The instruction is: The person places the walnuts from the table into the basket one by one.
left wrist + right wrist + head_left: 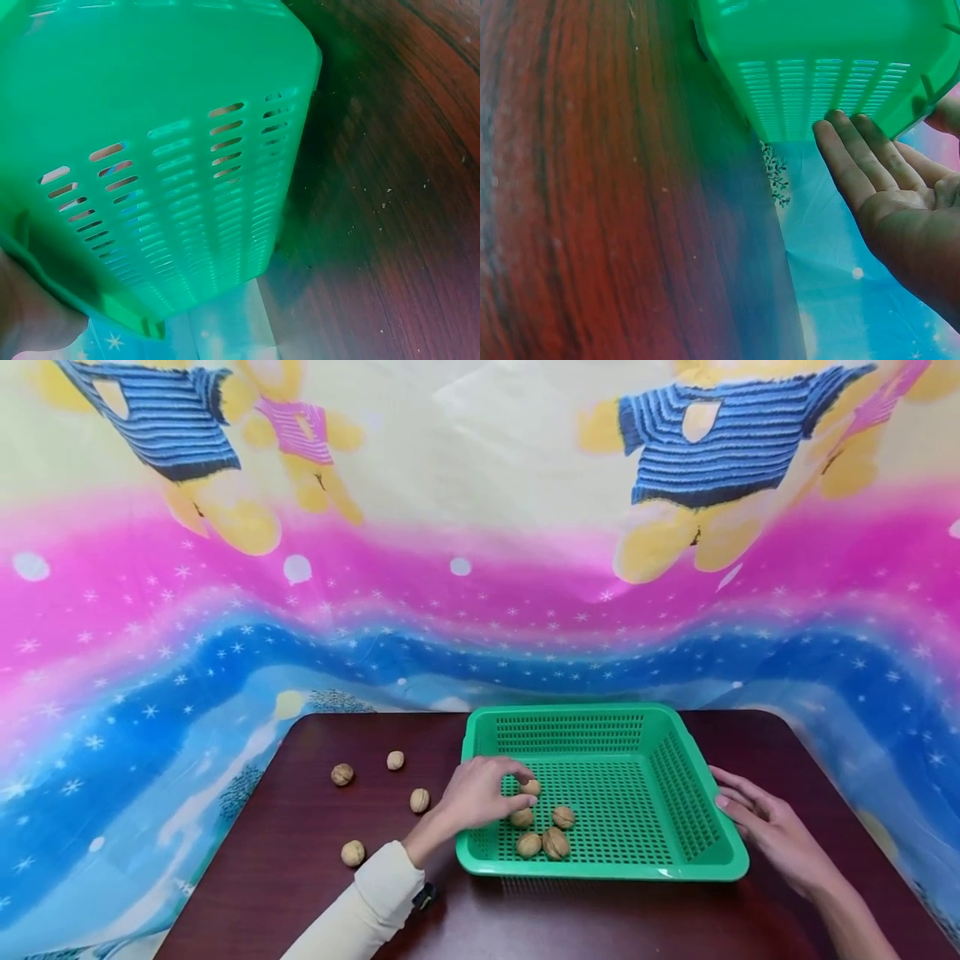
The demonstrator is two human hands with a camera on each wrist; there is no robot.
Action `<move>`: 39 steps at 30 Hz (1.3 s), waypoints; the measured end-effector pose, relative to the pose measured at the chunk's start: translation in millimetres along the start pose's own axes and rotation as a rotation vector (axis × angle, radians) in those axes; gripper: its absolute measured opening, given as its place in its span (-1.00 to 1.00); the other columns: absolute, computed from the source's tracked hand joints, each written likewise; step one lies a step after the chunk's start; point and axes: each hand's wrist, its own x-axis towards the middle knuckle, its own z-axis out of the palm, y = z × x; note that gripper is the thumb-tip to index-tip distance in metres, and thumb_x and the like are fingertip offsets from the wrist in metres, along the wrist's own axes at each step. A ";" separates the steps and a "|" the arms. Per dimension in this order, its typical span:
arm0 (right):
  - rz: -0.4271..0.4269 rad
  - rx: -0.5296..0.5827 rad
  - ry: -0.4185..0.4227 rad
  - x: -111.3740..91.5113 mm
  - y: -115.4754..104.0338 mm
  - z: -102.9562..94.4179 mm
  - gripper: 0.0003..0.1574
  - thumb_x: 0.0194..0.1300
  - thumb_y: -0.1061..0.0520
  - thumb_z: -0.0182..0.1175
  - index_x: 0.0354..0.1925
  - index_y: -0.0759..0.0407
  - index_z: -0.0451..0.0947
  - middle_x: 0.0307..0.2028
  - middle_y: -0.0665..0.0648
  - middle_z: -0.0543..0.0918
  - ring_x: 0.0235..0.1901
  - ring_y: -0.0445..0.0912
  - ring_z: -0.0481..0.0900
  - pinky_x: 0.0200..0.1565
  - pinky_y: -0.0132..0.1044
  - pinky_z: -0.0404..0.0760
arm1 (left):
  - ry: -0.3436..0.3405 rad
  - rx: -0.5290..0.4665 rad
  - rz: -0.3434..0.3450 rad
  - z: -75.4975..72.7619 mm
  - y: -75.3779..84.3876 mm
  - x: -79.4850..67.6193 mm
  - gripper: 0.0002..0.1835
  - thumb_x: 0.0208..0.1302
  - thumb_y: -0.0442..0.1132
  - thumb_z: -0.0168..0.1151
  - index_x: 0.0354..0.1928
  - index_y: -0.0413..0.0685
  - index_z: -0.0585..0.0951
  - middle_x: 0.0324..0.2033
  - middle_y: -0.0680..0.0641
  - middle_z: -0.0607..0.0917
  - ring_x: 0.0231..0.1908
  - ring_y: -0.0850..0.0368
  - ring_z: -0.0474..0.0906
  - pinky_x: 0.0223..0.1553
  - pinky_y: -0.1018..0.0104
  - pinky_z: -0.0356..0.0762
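Note:
A green plastic basket with slotted walls stands on the table, several walnuts in its left part. My left hand reaches over the basket's left rim and holds a walnut between thumb and fingertips, low over the others. In the left wrist view, the basket's outer wall hides the fingertips, and only part of the hand shows. At the basket's right side is my right hand, its thumb at the rim. The right wrist view shows its fingers fairly straight along the outer wall.
Several loose walnuts lie on the dark wooden table left of the basket, one walnut near the left wrist. A patterned cloth with bears and snowflakes hangs behind the table's far edge.

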 end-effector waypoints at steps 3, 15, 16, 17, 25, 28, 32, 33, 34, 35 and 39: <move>0.006 -0.010 0.001 2.0 0.6 0.5 -0.26 0.78 0.14 -0.09 0.73 0.22 -0.03 0.18 -0.47 0.64 0.09 -0.40 0.73 -0.05 -0.31 0.79 | 0.012 -0.017 -0.001 -1.1 -1.0 -0.6 -0.73 0.37 0.01 0.51 0.02 0.13 0.84 -0.10 0.12 0.86 -0.61 0.39 0.26 -0.52 0.45 0.19; 0.080 0.016 0.007 -9.5 14.4 -6.7 -0.25 0.79 0.14 -0.12 0.76 0.09 -0.07 0.18 -0.53 0.62 0.08 -0.41 0.73 -0.08 -0.28 0.80 | 0.051 -0.407 -0.064 -10.7 -10.0 -7.9 -0.68 0.44 -0.04 0.46 0.16 0.13 0.78 0.00 -0.02 0.82 -0.48 0.35 0.50 -0.40 0.43 0.46; 0.079 0.018 0.005 -9.5 14.5 -6.8 -0.25 0.79 0.14 -0.12 0.76 0.09 -0.08 0.19 -0.53 0.62 0.08 -0.41 0.73 -0.08 -0.28 0.79 | 0.064 -0.417 -0.068 -13.2 -12.8 -10.6 -0.69 0.45 -0.05 0.46 0.16 0.12 0.78 0.00 -0.03 0.82 -0.47 0.35 0.51 -0.40 0.43 0.46; 0.076 0.019 0.004 -9.2 14.3 -6.6 -0.25 0.79 0.14 -0.12 0.75 0.10 -0.08 0.19 -0.52 0.62 0.08 -0.40 0.74 -0.08 -0.28 0.80 | 0.079 -0.420 -0.075 -16.3 -16.0 -13.5 -0.68 0.44 -0.06 0.47 0.17 0.11 0.78 -0.01 -0.04 0.82 -0.47 0.35 0.52 -0.42 0.43 0.46; 0.021 -0.010 0.000 1.5 4.2 -2.5 -0.26 0.77 0.16 -0.09 0.74 0.17 -0.02 0.21 -0.51 0.61 0.11 -0.44 0.71 -0.06 -0.33 0.78 | 0.221 -0.394 -0.251 -53.1 -55.8 -43.9 -0.64 0.36 -0.08 0.54 0.13 0.03 0.79 -0.42 -0.02 0.73 -0.53 0.27 0.52 -0.55 0.39 0.42; 0.003 -0.018 -0.003 1.7 1.5 -2.3 -0.26 0.77 0.16 -0.09 0.73 0.18 -0.01 0.21 -0.48 0.62 0.11 -0.43 0.71 -0.04 -0.36 0.77 | 0.257 -0.366 -0.299 -64.2 -72.1 -56.2 -0.66 0.35 -0.06 0.55 0.12 0.08 0.80 -0.42 0.00 0.75 -0.51 0.21 0.55 -0.54 0.36 0.43; -0.014 -0.031 0.004 1.2 -0.8 -2.5 -0.27 0.77 0.16 -0.09 0.73 0.18 -0.01 0.21 -0.46 0.63 0.11 -0.43 0.71 -0.04 -0.37 0.77 | 0.284 -0.318 -0.361 -78.0 -91.1 -72.5 -0.65 0.37 -0.03 0.53 0.14 0.13 0.79 -0.33 0.00 0.79 -0.45 0.18 0.59 -0.47 0.34 0.45; -0.016 -0.030 0.005 1.3 -1.1 -2.2 -0.27 0.77 0.17 -0.09 0.73 0.19 0.00 0.21 -0.46 0.63 0.11 -0.42 0.72 -0.04 -0.36 0.77 | 0.289 -0.304 -0.384 -81.3 -95.7 -77.0 -0.65 0.37 -0.01 0.52 0.15 0.13 0.78 -0.35 0.00 0.79 -0.46 0.18 0.59 -0.46 0.33 0.45; -0.017 -0.023 0.004 1.6 -1.3 -1.9 -0.27 0.77 0.17 -0.09 0.73 0.19 0.00 0.21 -0.44 0.64 0.11 -0.40 0.73 -0.05 -0.34 0.78 | 0.290 -0.290 -0.410 -84.3 -100.7 -81.6 -0.63 0.38 0.01 0.51 0.16 0.13 0.78 -0.39 -0.02 0.77 -0.47 0.19 0.57 -0.47 0.33 0.44; -0.021 -0.017 -0.001 1.8 -1.3 -1.7 -0.27 0.77 0.17 -0.10 0.73 0.19 -0.01 0.22 -0.43 0.64 0.11 -0.38 0.74 -0.05 -0.33 0.78 | 0.290 -0.279 -0.436 -87.1 -105.9 -86.2 -0.62 0.38 0.03 0.51 0.17 0.13 0.78 -0.40 -0.02 0.76 -0.49 0.19 0.56 -0.48 0.32 0.43; -0.017 0.019 -0.005 -0.2 0.3 -0.7 -0.27 0.77 0.18 -0.09 0.73 0.19 0.00 0.22 -0.39 0.66 0.10 -0.33 0.76 -0.05 -0.27 0.80 | 0.261 -0.222 -0.505 -95.0 -128.6 -101.4 -0.57 0.42 0.02 0.48 0.23 0.06 0.75 -0.52 -0.10 0.67 -0.56 0.16 0.47 -0.52 0.30 0.39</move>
